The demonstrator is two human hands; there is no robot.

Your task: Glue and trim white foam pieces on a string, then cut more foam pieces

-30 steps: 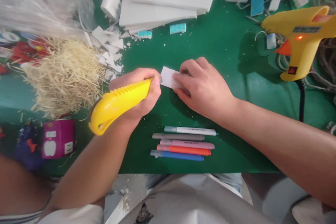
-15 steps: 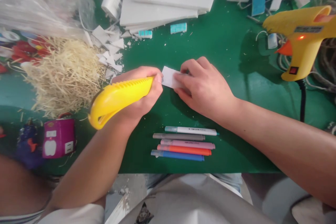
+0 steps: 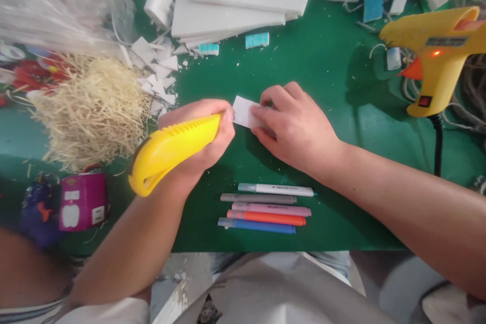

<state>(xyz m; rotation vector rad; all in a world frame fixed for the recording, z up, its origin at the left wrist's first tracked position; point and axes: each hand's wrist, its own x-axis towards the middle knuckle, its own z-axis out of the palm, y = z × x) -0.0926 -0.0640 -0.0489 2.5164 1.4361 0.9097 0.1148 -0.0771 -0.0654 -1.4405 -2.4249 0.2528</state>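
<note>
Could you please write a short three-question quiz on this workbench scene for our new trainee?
1. Short answer: Which hand grips the yellow-handled tool, and what does the other hand hold?
2. True or false: The orange marker lies between the pink marker and the blue marker.
3. Multiple choice: Which item shows a glowing orange light?
A) the purple box
B) the yellow glue gun
C) the straw heap

Key:
1. The left hand grips it; the right hand holds a small white piece.
2. True.
3. B.
</note>
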